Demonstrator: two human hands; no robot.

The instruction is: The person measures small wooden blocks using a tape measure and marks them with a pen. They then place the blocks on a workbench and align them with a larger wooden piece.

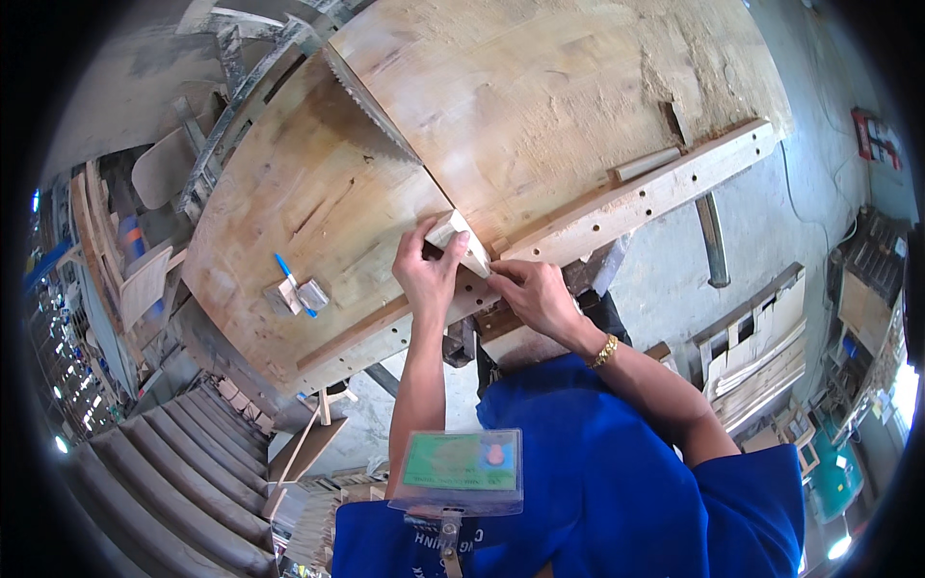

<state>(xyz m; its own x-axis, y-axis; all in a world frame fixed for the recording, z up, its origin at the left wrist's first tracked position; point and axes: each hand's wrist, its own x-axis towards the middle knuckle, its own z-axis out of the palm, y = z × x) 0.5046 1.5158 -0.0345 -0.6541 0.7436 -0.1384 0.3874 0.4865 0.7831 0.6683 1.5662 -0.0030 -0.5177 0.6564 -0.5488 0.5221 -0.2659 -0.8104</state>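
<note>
A small pale wood block with a slanted end is held between my two hands, close to the front of the saw table. My left hand grips its left side, thumb on top and fingers around the far edge. With fingers pinched, my right hand holds the block's near tip. Just beyond the block is a slot, where a toothed saw blade stands up out of the table. Whether the blade turns cannot be seen.
Along the front edge runs a wooden rail with holes. A blue pen and small wood offcuts lie at the table's left. Sawdust covers the far right. Stacked boards stand on the floor at right.
</note>
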